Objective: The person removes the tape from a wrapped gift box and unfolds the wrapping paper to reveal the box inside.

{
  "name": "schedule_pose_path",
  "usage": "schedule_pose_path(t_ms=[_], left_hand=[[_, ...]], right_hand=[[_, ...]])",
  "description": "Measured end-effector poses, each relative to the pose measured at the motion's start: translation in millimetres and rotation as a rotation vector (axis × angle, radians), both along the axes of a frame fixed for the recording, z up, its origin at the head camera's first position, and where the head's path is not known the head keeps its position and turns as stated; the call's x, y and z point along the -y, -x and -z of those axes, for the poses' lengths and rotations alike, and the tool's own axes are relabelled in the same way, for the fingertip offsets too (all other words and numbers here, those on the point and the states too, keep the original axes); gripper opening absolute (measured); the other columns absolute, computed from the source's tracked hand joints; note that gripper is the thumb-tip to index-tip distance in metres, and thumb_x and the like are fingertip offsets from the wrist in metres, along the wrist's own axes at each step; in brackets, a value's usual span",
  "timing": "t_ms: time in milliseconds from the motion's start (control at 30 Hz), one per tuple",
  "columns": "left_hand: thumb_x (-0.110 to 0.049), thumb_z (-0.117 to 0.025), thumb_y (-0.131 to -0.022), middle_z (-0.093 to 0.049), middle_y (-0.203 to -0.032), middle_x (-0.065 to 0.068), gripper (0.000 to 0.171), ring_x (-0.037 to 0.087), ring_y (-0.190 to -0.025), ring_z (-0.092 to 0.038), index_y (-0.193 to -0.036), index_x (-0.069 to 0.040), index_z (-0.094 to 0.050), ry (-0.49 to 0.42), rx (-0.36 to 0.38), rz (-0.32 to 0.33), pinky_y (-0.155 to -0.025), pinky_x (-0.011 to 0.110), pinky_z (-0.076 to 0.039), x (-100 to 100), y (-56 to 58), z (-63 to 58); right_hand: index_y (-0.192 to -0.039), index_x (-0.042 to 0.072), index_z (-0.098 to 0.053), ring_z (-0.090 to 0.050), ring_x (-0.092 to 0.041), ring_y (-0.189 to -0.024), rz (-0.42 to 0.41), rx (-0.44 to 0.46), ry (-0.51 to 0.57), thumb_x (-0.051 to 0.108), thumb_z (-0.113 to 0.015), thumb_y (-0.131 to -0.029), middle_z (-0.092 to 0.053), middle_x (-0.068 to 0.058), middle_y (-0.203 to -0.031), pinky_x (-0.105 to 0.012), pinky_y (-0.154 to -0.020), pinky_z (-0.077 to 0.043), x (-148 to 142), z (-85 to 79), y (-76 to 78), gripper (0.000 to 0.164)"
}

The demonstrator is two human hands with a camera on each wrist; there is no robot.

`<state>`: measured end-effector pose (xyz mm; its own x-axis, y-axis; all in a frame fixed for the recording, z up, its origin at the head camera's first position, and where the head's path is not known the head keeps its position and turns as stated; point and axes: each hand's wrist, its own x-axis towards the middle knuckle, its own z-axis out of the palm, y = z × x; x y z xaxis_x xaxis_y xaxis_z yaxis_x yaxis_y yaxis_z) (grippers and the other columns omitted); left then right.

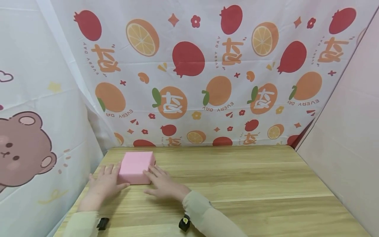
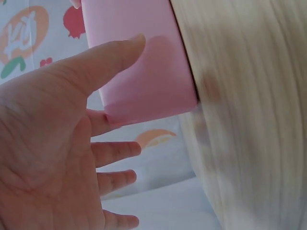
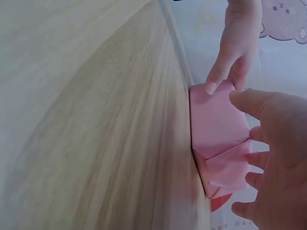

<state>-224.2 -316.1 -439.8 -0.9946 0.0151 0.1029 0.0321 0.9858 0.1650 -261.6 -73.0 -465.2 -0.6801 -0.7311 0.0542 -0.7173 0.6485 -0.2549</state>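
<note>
A pink paper-wrapped box [image 1: 137, 167] sits on the table toward its far left corner. Along the box's left side lies my left hand [image 1: 103, 187], fingers spread and fairly straight; in the left wrist view its thumb [image 2: 117, 55] lies in front of the pink face. On the other side, my right hand [image 1: 166, 186] has its spread fingers at the right edge of the box. The right wrist view shows a folded paper flap [image 3: 228, 165] on one end of the box. Neither hand's fingers are curled round it.
The wood-grain table [image 1: 237, 187] stretches off to the right. A white cloth with fruit prints [image 1: 189, 59] hangs behind it. A bear-print cloth [image 1: 23, 148] hangs at the left, and a plain pale cloth [image 1: 346, 138] at the right.
</note>
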Motion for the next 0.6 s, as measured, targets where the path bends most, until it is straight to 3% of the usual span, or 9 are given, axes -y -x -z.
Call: schedule_pose_path(t_ms=[367,600], left_hand=[[-0.059,-0.07,-0.079,-0.032,-0.147,0.037,0.102,0.061,-0.136,-0.02,-0.149,0.004,-0.03,-0.011,0.065,0.007,-0.098,0.085,-0.011,-27,-1.1,-6.7],[-0.063,-0.07,-0.077,-0.033,-0.149,0.034,0.105,0.058,-0.138,-0.02,-0.149,0.003,-0.03,0.013,0.083,0.005,-0.098,0.084,-0.014,-40,1.6,-4.8]], right_hand=[[-0.156,0.032,-0.017,-0.014,-0.023,-0.153,0.031,0.028,0.034,0.051,-0.05,-0.097,-0.011,0.004,-0.165,-0.048,-0.12,-0.026,-24,1.3,-0.5,0.071],[-0.155,0.03,-0.023,-0.013,-0.023,-0.153,0.038,0.063,0.089,0.045,-0.054,-0.097,-0.015,0.002,-0.165,-0.054,-0.118,-0.026,-40,0.3,-1.5,0.068]])
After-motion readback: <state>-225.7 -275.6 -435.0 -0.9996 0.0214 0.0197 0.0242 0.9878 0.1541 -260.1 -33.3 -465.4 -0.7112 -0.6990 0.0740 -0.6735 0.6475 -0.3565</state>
